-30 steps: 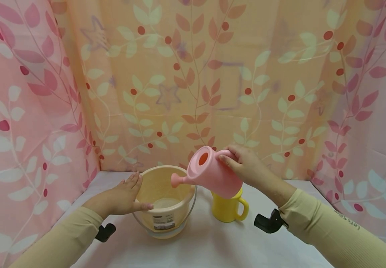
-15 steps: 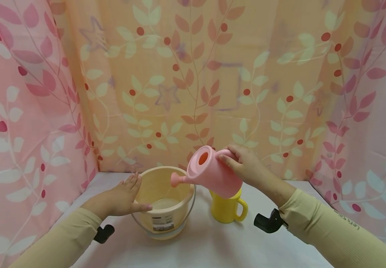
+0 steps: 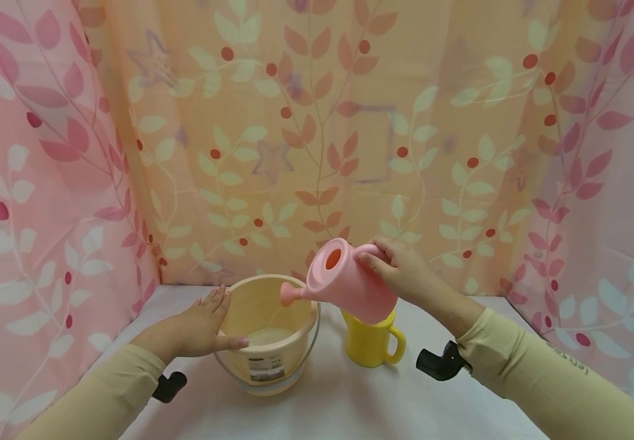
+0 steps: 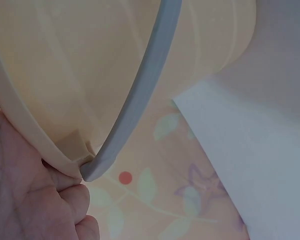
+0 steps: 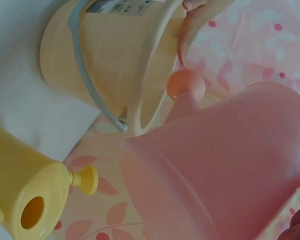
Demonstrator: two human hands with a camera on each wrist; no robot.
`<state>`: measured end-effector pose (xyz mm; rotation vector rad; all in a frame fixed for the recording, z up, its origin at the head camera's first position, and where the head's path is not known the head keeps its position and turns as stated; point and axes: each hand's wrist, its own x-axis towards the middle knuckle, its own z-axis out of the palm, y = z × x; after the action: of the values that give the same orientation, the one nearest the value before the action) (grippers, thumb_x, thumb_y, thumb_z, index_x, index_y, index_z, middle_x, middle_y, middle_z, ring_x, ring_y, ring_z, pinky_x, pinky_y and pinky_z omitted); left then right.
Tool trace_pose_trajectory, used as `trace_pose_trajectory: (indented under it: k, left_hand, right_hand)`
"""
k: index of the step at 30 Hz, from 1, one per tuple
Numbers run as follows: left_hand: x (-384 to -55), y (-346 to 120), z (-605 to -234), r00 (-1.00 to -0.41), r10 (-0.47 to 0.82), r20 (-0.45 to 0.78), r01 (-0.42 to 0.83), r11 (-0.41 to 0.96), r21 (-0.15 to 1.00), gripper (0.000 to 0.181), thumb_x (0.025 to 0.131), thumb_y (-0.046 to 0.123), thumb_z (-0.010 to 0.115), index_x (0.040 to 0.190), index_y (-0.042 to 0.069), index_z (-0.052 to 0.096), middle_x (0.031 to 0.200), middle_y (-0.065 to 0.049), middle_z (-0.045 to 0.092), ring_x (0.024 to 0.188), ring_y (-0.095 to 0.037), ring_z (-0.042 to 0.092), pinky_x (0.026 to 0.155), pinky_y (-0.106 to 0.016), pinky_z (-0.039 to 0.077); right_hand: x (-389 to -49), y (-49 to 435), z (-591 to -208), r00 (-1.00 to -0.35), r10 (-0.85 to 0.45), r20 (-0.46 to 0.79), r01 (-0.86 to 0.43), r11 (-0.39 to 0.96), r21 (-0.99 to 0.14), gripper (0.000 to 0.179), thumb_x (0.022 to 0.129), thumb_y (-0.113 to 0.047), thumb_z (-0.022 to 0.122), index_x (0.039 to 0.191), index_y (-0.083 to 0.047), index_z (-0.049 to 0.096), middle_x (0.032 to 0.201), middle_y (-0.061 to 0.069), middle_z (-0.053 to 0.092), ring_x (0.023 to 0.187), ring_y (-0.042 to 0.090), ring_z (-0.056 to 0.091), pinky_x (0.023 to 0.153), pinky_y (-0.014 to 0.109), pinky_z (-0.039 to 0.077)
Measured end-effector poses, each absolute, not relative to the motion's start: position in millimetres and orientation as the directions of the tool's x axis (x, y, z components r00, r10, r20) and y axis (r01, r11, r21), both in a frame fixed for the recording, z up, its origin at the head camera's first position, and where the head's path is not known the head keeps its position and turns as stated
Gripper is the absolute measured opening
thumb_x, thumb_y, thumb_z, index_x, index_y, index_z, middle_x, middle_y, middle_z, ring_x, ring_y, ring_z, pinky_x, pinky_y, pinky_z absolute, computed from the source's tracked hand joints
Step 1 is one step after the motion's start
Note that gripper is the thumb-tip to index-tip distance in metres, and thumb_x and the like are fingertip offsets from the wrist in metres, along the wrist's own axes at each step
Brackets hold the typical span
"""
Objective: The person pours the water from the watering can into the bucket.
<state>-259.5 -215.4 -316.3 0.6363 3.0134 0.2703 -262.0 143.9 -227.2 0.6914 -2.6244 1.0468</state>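
My right hand [image 3: 399, 269] grips the handle of a pink watering can [image 3: 357, 287], held in the air and tilted with its spout to the left. The spout's round sprinkler head [image 3: 290, 294] hangs over the right side of a cream bucket [image 3: 256, 305]. Faint thin streaks run down from it inside the bucket. My left hand [image 3: 198, 324] rests on the bucket's left rim, fingers straight and thumb spread along the near edge. In the left wrist view, the palm [image 4: 20, 180] lies against the rim, beside the grey handle's joint. A yellow watering can [image 3: 368, 342] stands below the pink one.
The bucket's grey handle [image 3: 261, 387] hangs down at its front, under a printed label [image 3: 266, 367]. A white table surface [image 3: 339, 409] lies beneath everything. Leaf-patterned curtains [image 3: 317, 122] enclose the back and both sides.
The view has shifted slightly. Both hands, the tilted pink watering can and the bucket keep nearly the same places; the faint streaks under the sprinkler head show more now than a second ago.
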Motion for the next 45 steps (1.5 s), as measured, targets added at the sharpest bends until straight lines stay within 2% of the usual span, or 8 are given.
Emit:
trace_pose_trajectory:
  k: [3, 10, 12, 19, 26, 34, 40, 45]
  left_hand:
    - [-260, -216, -317, -0.912, 0.411, -0.005, 0.403, 0.897, 0.184, 0.114, 0.075, 0.073, 0.048, 0.138, -0.016, 0.016, 0.145, -0.034, 0.007, 0.134, -0.046, 0.007, 0.104, -0.062, 0.010]
    - [-264, -218, -321, -0.922, 0.387, -0.017, 0.381, 0.912, 0.150, 0.118, 0.071, 0.080, 0.042, 0.141, -0.012, 0.014, 0.147, -0.030, 0.005, 0.136, -0.041, 0.006, 0.107, -0.057, 0.010]
    - [-264, -218, -320, -0.918, 0.396, -0.014, 0.388, 0.906, 0.169, 0.118, 0.072, 0.078, 0.044, 0.140, -0.014, 0.014, 0.146, -0.032, 0.005, 0.135, -0.044, 0.006, 0.105, -0.060, 0.009]
    - [-263, -219, -320, -0.922, 0.386, -0.005, 0.381, 0.912, 0.154, 0.120, 0.069, 0.082, 0.040, 0.141, -0.011, 0.015, 0.148, -0.029, 0.005, 0.136, -0.041, 0.007, 0.107, -0.057, 0.011]
    - [-264, -220, -322, -0.920, 0.393, 0.001, 0.388, 0.908, 0.161, 0.122, 0.069, 0.082, 0.041, 0.140, -0.013, 0.015, 0.147, -0.031, 0.006, 0.136, -0.043, 0.008, 0.105, -0.059, 0.011]
    - [-267, -220, -324, -0.922, 0.386, -0.001, 0.381, 0.912, 0.153, 0.119, 0.070, 0.081, 0.042, 0.141, -0.011, 0.016, 0.148, -0.029, 0.005, 0.136, -0.041, 0.007, 0.106, -0.058, 0.011]
    - [-259, -214, -312, -0.919, 0.393, -0.033, 0.383, 0.908, 0.168, 0.113, 0.075, 0.074, 0.047, 0.139, -0.014, 0.015, 0.146, -0.032, 0.005, 0.135, -0.045, 0.007, 0.105, -0.060, 0.010]
    - [-258, -213, -311, -0.918, 0.394, -0.036, 0.383, 0.908, 0.169, 0.114, 0.075, 0.074, 0.047, 0.139, -0.014, 0.015, 0.146, -0.032, 0.005, 0.135, -0.045, 0.006, 0.105, -0.060, 0.010]
  right_hand:
    - [-263, 144, -226, -0.864, -0.338, 0.373, -0.502, 0.636, -0.587, 0.024, 0.089, -0.036, 0.058, 0.098, -0.014, 0.058, 0.086, 0.003, 0.062, 0.078, 0.021, 0.057, 0.065, 0.030, 0.054]
    - [-263, 143, -223, -0.849, -0.355, 0.393, -0.527, 0.630, -0.571, 0.021, 0.089, -0.033, 0.058, 0.096, -0.013, 0.058, 0.084, 0.003, 0.061, 0.077, 0.022, 0.057, 0.064, 0.029, 0.053]
    - [-263, 143, -222, -0.851, -0.353, 0.389, -0.524, 0.628, -0.576, 0.021, 0.089, -0.033, 0.058, 0.096, -0.013, 0.058, 0.084, 0.003, 0.061, 0.077, 0.022, 0.057, 0.064, 0.029, 0.053]
    - [-265, 144, -221, -0.861, -0.338, 0.379, -0.507, 0.630, -0.589, 0.022, 0.089, -0.034, 0.057, 0.096, -0.013, 0.058, 0.082, 0.003, 0.061, 0.076, 0.022, 0.056, 0.064, 0.029, 0.053]
    - [-266, 144, -222, -0.854, -0.350, 0.386, -0.519, 0.628, -0.580, 0.022, 0.089, -0.034, 0.058, 0.095, -0.014, 0.058, 0.079, 0.002, 0.061, 0.074, 0.021, 0.057, 0.062, 0.028, 0.053]
    - [-266, 143, -222, -0.857, -0.354, 0.374, -0.514, 0.631, -0.581, 0.022, 0.089, -0.034, 0.058, 0.095, -0.013, 0.058, 0.080, 0.003, 0.061, 0.074, 0.021, 0.056, 0.062, 0.028, 0.053]
    - [-265, 142, -221, -0.855, -0.359, 0.374, -0.517, 0.638, -0.571, 0.022, 0.089, -0.034, 0.057, 0.097, -0.014, 0.058, 0.082, 0.003, 0.061, 0.075, 0.021, 0.056, 0.063, 0.029, 0.053]
    - [-263, 141, -220, -0.849, -0.360, 0.386, -0.526, 0.647, -0.553, 0.021, 0.089, -0.034, 0.058, 0.094, -0.014, 0.058, 0.078, 0.002, 0.060, 0.074, 0.021, 0.055, 0.062, 0.028, 0.051]
